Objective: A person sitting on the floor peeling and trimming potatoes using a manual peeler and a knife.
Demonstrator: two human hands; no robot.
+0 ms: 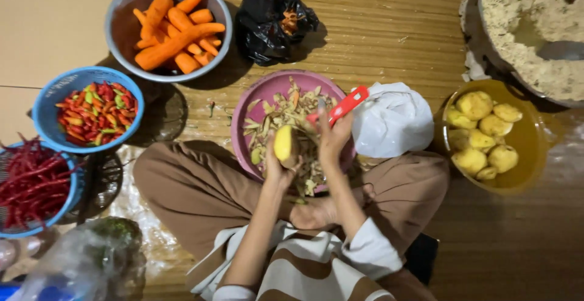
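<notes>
Potato [283, 145], half-peeled, held over the pink basin [267, 88] of peelings, long axis roughly upright in view, tilted slightly. Left hand [278, 168] grips it from below, fingers wrapped around its lower end. Right hand [334, 138] sits just right of it, fingers pinching the red-handled peeler [344, 106], blade end toward the potato's upper right side. Bowl of peeled potatoes [528, 135] lies well right.

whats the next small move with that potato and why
Probably another peeler stroke along the half-peeled yellow potato. The left hand holds it over the pink plastic basin of peelings, the right hand grips the red-handled peeler beside it, and brown skin seems to remain on the potato's right side, though it is hard to tell.
</notes>
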